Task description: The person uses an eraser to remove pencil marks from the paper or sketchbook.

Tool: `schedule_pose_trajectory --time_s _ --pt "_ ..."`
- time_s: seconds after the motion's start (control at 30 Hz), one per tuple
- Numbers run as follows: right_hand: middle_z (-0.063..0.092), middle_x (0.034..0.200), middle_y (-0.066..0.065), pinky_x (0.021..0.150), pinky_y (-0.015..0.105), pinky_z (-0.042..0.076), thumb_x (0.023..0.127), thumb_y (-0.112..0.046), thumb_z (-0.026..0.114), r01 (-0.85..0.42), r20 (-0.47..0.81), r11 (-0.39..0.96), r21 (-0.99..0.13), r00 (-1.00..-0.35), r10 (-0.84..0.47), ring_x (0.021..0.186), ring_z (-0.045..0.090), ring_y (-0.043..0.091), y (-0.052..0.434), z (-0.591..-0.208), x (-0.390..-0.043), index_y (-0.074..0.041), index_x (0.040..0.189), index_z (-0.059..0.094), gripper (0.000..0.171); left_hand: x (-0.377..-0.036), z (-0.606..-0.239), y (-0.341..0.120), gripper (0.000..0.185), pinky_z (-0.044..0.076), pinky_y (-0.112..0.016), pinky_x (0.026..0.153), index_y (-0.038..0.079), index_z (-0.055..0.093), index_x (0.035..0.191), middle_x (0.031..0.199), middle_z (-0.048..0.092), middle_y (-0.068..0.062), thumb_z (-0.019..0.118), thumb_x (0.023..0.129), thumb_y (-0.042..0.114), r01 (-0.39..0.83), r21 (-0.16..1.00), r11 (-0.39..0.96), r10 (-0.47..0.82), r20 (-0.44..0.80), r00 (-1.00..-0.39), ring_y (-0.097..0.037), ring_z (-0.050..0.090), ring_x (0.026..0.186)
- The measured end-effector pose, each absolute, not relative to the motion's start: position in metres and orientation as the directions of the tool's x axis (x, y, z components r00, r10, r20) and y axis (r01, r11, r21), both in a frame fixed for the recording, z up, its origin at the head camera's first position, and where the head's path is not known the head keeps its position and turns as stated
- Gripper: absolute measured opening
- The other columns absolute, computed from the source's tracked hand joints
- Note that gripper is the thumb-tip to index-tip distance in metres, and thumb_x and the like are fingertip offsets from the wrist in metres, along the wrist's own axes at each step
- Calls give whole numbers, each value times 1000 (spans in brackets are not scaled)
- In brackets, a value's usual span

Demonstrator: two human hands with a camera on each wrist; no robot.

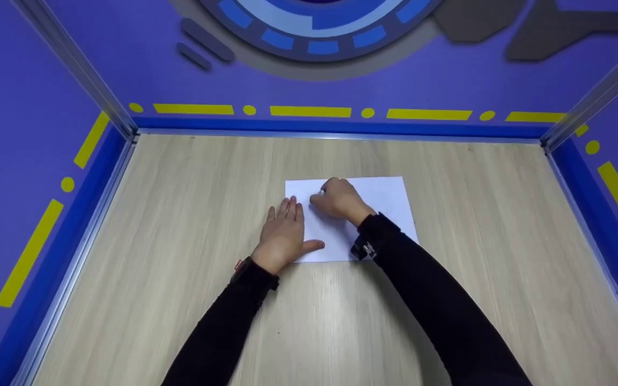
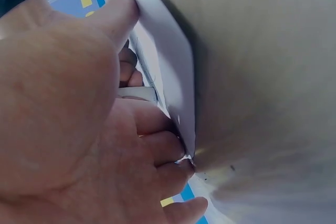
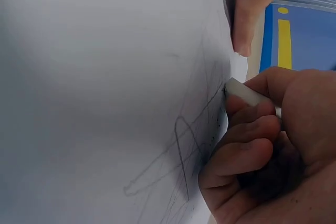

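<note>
A white sheet of paper (image 1: pixel 387 201) lies on the table. In the right wrist view, grey pencil lines (image 3: pixel 181 142) criss-cross it. My right hand (image 1: pixel 340 201) pinches a white eraser (image 3: pixel 245 94) between thumb and curled fingers, its end touching the paper among the lines. Small dark crumbs show beside it. My left hand (image 1: pixel 282 236) rests on the paper's left edge with fingers straight and thumb (image 2: pixel 118 9) spread out over the sheet. From the left wrist, the paper's near edge looks slightly raised, and the eraser shows partly behind the hand.
The light wood-grain table (image 1: pixel 207 214) extends around the sheet on all sides. Blue-purple panels (image 1: pixel 314 91) with yellow dashes wall it at the back, left and right, with metal rails (image 1: pixel 341 136) along their foot. Both forearms wear black sleeves with wrist straps.
</note>
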State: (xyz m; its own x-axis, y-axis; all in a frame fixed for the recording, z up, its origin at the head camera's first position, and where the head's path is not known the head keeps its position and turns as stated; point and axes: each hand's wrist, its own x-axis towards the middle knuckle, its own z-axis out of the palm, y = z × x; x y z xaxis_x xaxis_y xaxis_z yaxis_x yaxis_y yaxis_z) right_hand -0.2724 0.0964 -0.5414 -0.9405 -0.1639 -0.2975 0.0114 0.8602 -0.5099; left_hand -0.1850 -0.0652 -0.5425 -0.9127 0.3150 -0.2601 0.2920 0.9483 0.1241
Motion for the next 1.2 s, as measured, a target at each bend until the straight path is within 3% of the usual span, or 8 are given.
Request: schedule_pose_trajectory --time_s 0.17,0.27,0.33,0.43,0.57,0.9,1.2 --pt "68 123 19 98 42 52 84 -42 65 38 -311 846 -532 -938 -153 108 64 31 112 -542 -273 1 123 68 58 -184 -541 -63 113 16 -56 124 -4 21 156 166 16 -22 50 84 79 289 107 951 307 -279 -910 -32 13 156" --pt "69 116 15 92 40 54 84 -43 67 59 -311 835 -547 -940 -137 100 63 28 126 -541 -272 0 119 70 56 -184 -541 -62 114 15 -56 125 -3 20 156 166 14 -22 49 84 79 287 103 952 305 -289 -908 -32 12 156" --pt "68 97 11 78 36 53 83 -43 66 57 -303 834 -549 -943 -135 86 60 25 136 -541 -272 0 104 74 48 -185 -540 -62 114 15 -55 125 -3 19 157 166 14 -21 50 83 80 283 105 953 301 -289 -909 -32 12 156" --pt "52 70 2 59 33 42 83 -41 67 56 -288 826 -561 -948 -131 68 50 21 150 -540 -272 -7 75 67 35 -185 -540 -63 115 15 -54 125 -3 20 156 166 14 -21 51 83 80 277 109 955 296 -282 -913 -32 12 156" --pt "36 57 -4 52 32 34 82 -40 67 57 -282 818 -573 -951 -132 61 43 19 165 -540 -272 -16 57 50 38 -185 -541 -63 115 16 -54 125 -3 20 156 166 15 -21 51 82 80 277 116 954 299 -275 -914 -33 13 156" --pt "27 51 -9 48 28 27 81 -35 66 51 -253 812 -582 -960 -121 53 33 16 203 -542 -271 -18 52 40 43 -185 -541 -64 115 18 -55 124 -3 20 156 166 15 -22 52 83 78 279 132 951 306 -278 -911 -32 14 156" --pt "42 63 -3 51 27 33 84 -38 66 146 -317 810 -568 -947 -51 61 44 15 232 -541 -270 -16 56 44 41 -185 -542 -65 115 17 -56 124 -3 20 156 166 15 -22 52 83 79 279 120 953 302 -280 -911 -33 14 156"
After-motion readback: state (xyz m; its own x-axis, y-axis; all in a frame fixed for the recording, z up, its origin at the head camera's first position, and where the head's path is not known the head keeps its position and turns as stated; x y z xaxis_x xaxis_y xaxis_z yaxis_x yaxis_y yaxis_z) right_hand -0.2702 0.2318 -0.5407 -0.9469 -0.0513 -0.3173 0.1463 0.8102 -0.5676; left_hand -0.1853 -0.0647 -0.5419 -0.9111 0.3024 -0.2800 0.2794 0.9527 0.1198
